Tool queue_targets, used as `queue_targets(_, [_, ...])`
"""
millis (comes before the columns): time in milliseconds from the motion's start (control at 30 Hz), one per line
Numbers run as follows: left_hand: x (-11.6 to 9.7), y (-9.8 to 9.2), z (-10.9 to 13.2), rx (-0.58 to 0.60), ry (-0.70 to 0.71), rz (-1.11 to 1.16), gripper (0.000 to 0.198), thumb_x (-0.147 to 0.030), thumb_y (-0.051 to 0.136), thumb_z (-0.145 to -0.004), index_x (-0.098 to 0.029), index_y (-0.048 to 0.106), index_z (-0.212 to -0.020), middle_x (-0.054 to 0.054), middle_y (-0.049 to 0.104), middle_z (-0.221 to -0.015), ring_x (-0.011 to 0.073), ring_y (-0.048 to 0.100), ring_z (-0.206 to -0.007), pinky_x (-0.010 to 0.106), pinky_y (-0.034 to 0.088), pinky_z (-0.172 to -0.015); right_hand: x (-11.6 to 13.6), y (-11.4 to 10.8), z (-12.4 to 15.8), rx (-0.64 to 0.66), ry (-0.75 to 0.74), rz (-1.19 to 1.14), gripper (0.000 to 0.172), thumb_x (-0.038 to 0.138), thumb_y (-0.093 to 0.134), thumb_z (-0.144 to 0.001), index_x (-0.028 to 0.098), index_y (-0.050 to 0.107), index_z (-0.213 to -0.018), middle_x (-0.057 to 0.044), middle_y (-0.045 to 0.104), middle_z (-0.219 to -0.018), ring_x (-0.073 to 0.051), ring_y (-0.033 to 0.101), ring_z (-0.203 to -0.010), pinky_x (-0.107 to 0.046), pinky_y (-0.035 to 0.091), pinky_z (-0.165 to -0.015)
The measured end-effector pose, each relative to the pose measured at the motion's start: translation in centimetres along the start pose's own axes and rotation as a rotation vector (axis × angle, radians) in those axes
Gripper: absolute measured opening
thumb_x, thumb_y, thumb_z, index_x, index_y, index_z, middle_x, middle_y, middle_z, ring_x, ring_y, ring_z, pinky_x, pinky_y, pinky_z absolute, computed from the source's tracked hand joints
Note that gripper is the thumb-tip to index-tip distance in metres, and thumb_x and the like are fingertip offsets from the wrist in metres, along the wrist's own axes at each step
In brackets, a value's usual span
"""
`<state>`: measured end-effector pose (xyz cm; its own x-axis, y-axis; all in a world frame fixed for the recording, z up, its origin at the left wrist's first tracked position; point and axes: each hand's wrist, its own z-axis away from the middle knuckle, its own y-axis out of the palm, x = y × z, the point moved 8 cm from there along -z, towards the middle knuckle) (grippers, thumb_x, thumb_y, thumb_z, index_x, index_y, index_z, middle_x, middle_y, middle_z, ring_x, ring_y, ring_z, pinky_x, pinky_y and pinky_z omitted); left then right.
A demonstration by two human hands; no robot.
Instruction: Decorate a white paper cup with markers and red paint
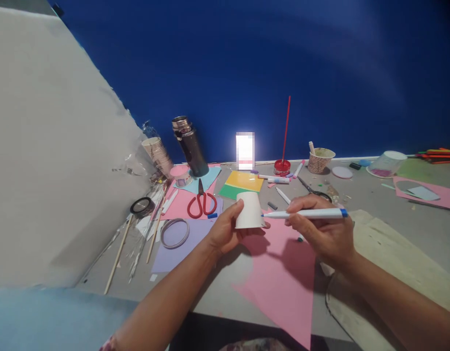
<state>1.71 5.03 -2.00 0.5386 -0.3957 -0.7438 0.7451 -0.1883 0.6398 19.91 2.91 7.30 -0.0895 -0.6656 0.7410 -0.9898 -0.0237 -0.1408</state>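
My left hand [228, 226] is closed around a white paper cup [249, 210], which is turned upside down with its wide rim toward the table. Between the fingers and thumb of my right hand [325, 234] sits a white felt-tip marker [309, 214] with a blue end. The marker's blue tip points left and is at the cup's right side; whether it touches the cup I cannot tell. Beneath both hands lies a pink paper sheet [279, 278]. Red-handled scissors [202, 204] rest left of the cup, near a blue marker cap [212, 216].
At the back left stand a dark flask [191, 148] and stacked paper cups [157, 151]. Tape rolls [175, 233] and wooden sticks [118, 254] lie at left. A patterned cup [320, 162], a clear plastic cup [387, 163] and dark scissors [314, 191] are at right. A pale cloth [393, 273] lies under my right forearm.
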Motion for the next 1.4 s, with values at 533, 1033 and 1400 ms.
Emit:
queue_targets(533, [-0.1, 0.4, 0.2, -0.066, 0.119, -0.073, 0.052, -0.061, 0.067, -0.094, -0.012, 0.07, -0.112, 0.011, 0.074, -0.09, 0.0226, 0.073, -0.077, 0.033, 0.061, -0.067, 3.0, 1.5, 0.1, 0.135, -0.316, 0.111, 0.02, 0.008, 0.071, -0.089, 0.024, 0.074, -0.1, -0.004, 0.078, -0.082, -0.02, 0.074, -0.071, -0.031, 0.058, -0.065])
queue_targets(1033, [-0.3, 0.6, 0.4, -0.074, 0.148, -0.103, 0.054, -0.063, 0.072, -0.089, -0.012, 0.069, -0.109, 0.011, 0.076, -0.091, 0.025, 0.074, -0.079, 0.034, 0.059, -0.067, 3.3, 1.6, -0.1, 0.127, -0.32, 0.121, 0.021, 0.01, 0.069, -0.09, 0.026, 0.077, -0.101, -0.004, 0.081, -0.082, -0.022, 0.076, -0.069, -0.032, 0.06, -0.062])
queue_targets(1400, [-0.3, 0.7, 0.4, -0.068, 0.155, -0.083, 0.053, -0.061, 0.074, -0.088, -0.013, 0.068, -0.11, 0.012, 0.077, -0.093, 0.0244, 0.074, -0.078, 0.033, 0.06, -0.065, 3.3, 1.6, -0.2, 0.131, -0.32, 0.145, 0.013, 0.014, 0.07, -0.092, 0.025, 0.077, -0.096, -0.005, 0.08, -0.08, -0.021, 0.075, -0.067, -0.032, 0.059, -0.061])
